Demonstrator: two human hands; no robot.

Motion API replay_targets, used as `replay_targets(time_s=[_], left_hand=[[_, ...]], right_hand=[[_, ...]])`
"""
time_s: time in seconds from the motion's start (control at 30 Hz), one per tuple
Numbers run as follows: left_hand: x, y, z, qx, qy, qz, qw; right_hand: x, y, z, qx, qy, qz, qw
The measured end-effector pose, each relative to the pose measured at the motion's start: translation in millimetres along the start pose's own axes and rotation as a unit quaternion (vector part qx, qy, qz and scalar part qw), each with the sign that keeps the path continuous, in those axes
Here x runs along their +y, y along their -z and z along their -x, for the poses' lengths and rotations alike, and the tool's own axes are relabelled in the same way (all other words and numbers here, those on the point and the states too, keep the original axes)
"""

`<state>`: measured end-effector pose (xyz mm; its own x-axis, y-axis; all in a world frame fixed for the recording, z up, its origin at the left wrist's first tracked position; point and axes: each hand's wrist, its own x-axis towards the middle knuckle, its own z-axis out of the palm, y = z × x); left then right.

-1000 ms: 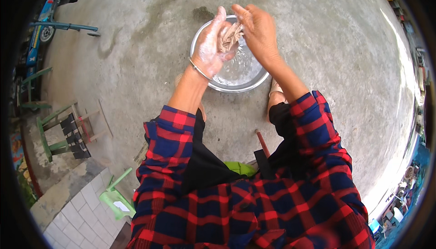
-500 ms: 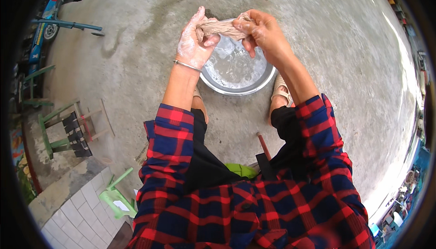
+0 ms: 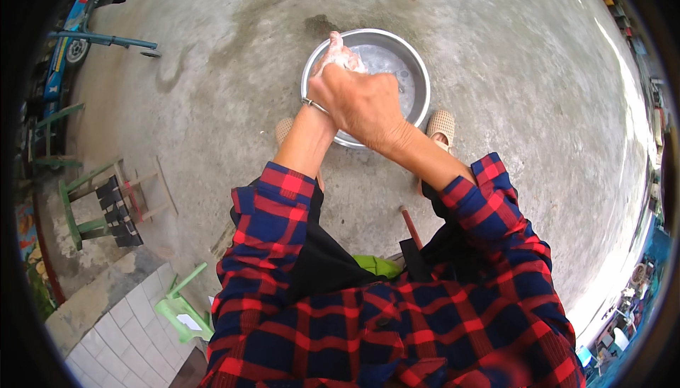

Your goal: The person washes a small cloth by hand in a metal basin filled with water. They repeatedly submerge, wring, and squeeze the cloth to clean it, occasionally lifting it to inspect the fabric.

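Note:
Both my hands are together over the left half of a round metal basin (image 3: pixel 425 94) of greyish water on the floor. My left hand (image 3: pixel 336 52), foam-covered and with a bangle at the wrist, points away from me beneath the right. My right hand (image 3: pixel 367 103) is curled into a fist, its back toward me, and lies across the left palm and wrist. The beige wrung cloth seen a moment earlier is almost wholly hidden between the hands. My right fingertips are out of sight.
My feet in beige woven shoes (image 3: pixel 440 124) stand either side of the basin. Between my legs a reddish stick (image 3: pixel 411 226) shows beside a green thing (image 3: pixel 377 266). Leftward are a light green plastic stool (image 3: pixel 183 316) and a wooden-framed chair (image 3: pixel 117 204).
My right hand has swept left and toward me, over my left hand. The cloth, stretched between both hands before, is now covered by them. My left hand has moved slightly right.

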<state>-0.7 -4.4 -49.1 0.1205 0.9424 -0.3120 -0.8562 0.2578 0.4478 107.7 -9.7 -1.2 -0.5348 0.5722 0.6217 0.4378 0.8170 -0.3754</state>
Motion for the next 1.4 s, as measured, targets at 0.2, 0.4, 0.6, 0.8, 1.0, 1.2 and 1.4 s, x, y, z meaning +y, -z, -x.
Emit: replay_targets(time_s=[0.2,0.4,0.6,0.8,1.0,1.2,1.4], left_hand=[[-21,-19,11,0.066,-0.025,0.008,0.997],[-24,-45,8,0.187,-0.018,-0.027,0.982],[-3,-17,2,0.021,-0.019,-0.026,0.999],[-14,17,-9,-0.095,-0.023,0.048,0.994],[-8,-47,13,0.048,-0.001,-0.071,0.996],[36,-28,14,-0.010,-0.041,-0.059,0.997],[46,-41,25,0.026,-0.046,-0.107,0.993]], right_hand=[[27,-2,-13,0.011,-0.123,0.025,0.992],[49,-7,-16,-0.023,-0.196,0.081,0.977],[24,-9,-8,-0.028,-0.117,0.028,0.992],[-7,-1,-1,0.004,-0.025,-0.039,0.999],[70,-1,-21,0.034,-0.223,-0.021,0.974],[87,35,-29,-0.071,-0.451,-0.590,0.667],[91,45,-38,-0.079,-0.383,-0.586,0.710]])
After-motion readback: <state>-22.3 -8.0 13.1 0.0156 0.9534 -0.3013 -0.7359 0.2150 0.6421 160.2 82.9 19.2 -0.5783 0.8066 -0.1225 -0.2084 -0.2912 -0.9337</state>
